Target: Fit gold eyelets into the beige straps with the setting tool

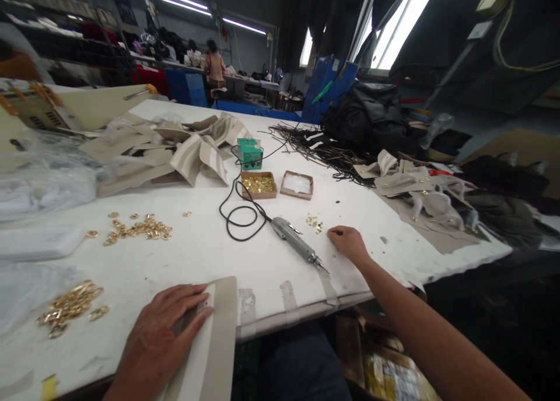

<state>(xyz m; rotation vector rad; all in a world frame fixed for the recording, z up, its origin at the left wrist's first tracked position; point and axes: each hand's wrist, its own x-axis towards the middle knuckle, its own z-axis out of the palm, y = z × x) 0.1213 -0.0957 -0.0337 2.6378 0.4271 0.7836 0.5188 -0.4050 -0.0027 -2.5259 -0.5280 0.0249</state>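
My left hand [160, 331] lies on a beige panel [223, 331] with a pale strip, at the table's front edge. Its fingers are stretched out, with thumb and forefinger apart around small dark marks on the strip. My right hand [347, 242] rests on the white tabletop, thumb and forefinger closed in a pinch; what lies between them is hidden. Just left of those fingertips are small gold pieces [315, 223]. A grey electric screwdriver [293, 239] lies between my hands, its tip towards me and its cord coiled behind.
Gold fittings lie in two piles [146, 227] [72, 305] at left. Behind the screwdriver stand a box of gold pieces [259, 185], a box with white contents [297, 184] and a green power unit [249, 154]. Beige panels [175, 147] [420, 188] are heaped on both sides. A person [214, 66] is far back.
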